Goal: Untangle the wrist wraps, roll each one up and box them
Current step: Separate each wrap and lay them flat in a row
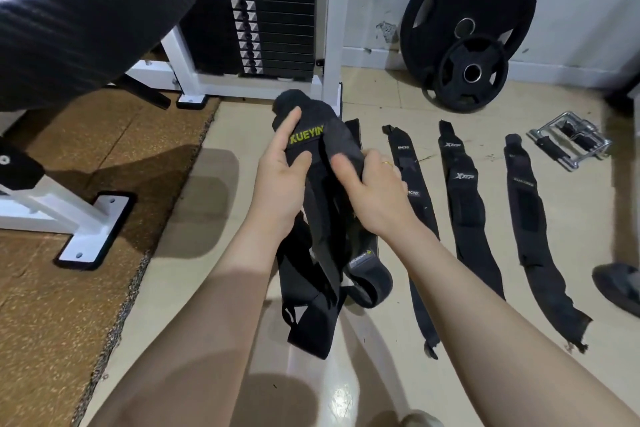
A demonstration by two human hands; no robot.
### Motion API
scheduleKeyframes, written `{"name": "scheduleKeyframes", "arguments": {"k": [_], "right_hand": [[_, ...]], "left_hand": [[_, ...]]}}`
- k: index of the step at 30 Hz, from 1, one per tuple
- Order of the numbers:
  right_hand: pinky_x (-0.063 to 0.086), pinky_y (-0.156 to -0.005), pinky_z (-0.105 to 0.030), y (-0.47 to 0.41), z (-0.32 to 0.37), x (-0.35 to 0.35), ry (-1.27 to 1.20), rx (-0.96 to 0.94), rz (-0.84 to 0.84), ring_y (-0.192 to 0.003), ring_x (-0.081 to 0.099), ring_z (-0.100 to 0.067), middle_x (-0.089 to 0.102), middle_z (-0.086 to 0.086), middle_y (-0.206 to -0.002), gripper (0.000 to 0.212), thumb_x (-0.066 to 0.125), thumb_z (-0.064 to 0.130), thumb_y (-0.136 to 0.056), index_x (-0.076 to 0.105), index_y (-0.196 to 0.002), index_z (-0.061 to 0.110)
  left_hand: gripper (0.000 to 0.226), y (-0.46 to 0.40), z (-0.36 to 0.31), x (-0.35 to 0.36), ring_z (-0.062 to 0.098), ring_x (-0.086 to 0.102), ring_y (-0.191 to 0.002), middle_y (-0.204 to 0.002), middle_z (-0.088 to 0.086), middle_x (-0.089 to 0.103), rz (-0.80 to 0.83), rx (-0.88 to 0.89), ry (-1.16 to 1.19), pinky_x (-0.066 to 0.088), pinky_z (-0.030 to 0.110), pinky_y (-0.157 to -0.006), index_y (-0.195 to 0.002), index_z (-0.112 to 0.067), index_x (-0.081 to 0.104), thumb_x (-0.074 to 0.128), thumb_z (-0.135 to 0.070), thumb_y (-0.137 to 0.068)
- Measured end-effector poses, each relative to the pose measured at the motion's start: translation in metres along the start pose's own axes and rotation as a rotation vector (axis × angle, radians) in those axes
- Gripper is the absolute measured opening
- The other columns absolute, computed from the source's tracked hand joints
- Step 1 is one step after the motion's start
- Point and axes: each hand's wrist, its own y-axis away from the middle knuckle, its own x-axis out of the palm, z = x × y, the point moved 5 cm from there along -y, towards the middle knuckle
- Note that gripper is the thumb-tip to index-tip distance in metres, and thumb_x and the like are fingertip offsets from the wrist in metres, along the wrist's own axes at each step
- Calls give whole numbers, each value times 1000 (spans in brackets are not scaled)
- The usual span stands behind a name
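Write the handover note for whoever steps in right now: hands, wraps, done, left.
Left hand and right hand both grip the tangled bundle of wraps, held up above the floor.
Three wraps lie straightened side by side on the tile, right of the bundle.
Done: those three separated and laid flat.
Left: free the wraps in the bundle, roll every wrap, box them. No rolled wrap and no box in view.

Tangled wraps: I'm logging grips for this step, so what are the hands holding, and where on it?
Both hands grip the tangled wraps near the upper end: left hand beside the yellow lettering, right hand opposite.
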Motion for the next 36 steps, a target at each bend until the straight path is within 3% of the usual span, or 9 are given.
{"name": "scheduleKeyframes", "arguments": {"k": [5, 9, 12, 15, 23, 28, 33, 35, 36], "right_hand": [[40, -87, -38, -8, -12, -19, -209, 23, -96, -102, 52, -27, 57, -8, -106, 16, 42, 19, -95, 53, -104, 11], [47, -67, -24, 1, -3, -10, -672, -4, 283, -74, 57, -12, 58, 0, -81, 12, 48, 4, -94, 55, -88, 12], [51, -78, -26, 11, 7, 8, -665, -86, 494, -81, 62, -11, 65, 3, -85, 18, 49, 4, -96, 61, -92, 17], [50, -92, -42, 8, 4, 13, -618, -70, 411, -91, 64, -20, 68, -7, -96, 14, 52, 10, -95, 66, -96, 15], [48, -93, -47, 4, -3, 11, -531, -58, 322, -85, 61, -18, 66, -9, -90, 11, 58, 15, -92, 68, -89, 13], [49, -95, -50, 3, -4, 14, -563, -45, 325, -88, 63, -21, 68, -13, -96, 11, 57, 15, -93, 67, -89, 14], [49, -87, -39, 3, -9, 16, -550, 0, 303, -86, 59, -16, 64, -6, -93, 2, 63, 20, -90, 63, -90, 18], [42, -88, -30, -1, -15, 15, -478, 35, 215, -95, 50, -12, 55, 0, -103, 30, 72, 26, -83, 53, -105, 19], [38, -95, -28, -2, -16, 13, -451, 23, 182, -107, 45, -10, 49, 1, -119, 50, 75, 29, -79, 46, -119, 20]], "left_hand": [[52, -5, -3, -26, 15, 54, -123, -133, 0, 58, -205, 27, 34, 42, 39, -108, -118, -39, 56, 38, 5, -98], [58, -7, -5, -27, 13, 44, -133, -142, -4, 48, -151, 44, 22, 35, 38, -113, -124, -42, 49, 37, 8, -97], [59, -7, -4, -20, 20, 49, -130, -144, 1, 49, -88, 4, 166, 40, 47, -109, -117, -47, 54, 40, 7, -97], [53, -5, -5, -17, 27, 54, -124, -139, 7, 53, -67, -51, 296, 43, 50, -105, -120, -41, 53, 39, 5, -98], [46, -1, -12, -16, 17, 56, -123, -137, 4, 55, -29, -69, 390, 43, 39, -106, -141, -24, 41, 32, -2, -102], [61, 1, -12, -14, 25, 56, -123, -136, 9, 55, 17, -13, 314, 46, 46, -103, -135, -31, 42, 54, 7, -90], [68, 1, -8, -17, 24, 49, -130, -143, 3, 49, -34, 21, 190, 41, 50, -107, -125, -42, 51, 59, 8, -80], [67, 2, -9, -19, 18, 45, -133, -143, -4, 48, -35, 50, 108, 39, 47, -109, -125, -45, 51, 60, 4, -79], [67, 1, -10, -19, 15, 45, -133, -141, -7, 49, -20, 62, 80, 40, 45, -109, -127, -43, 50, 59, 6, -81]]}}
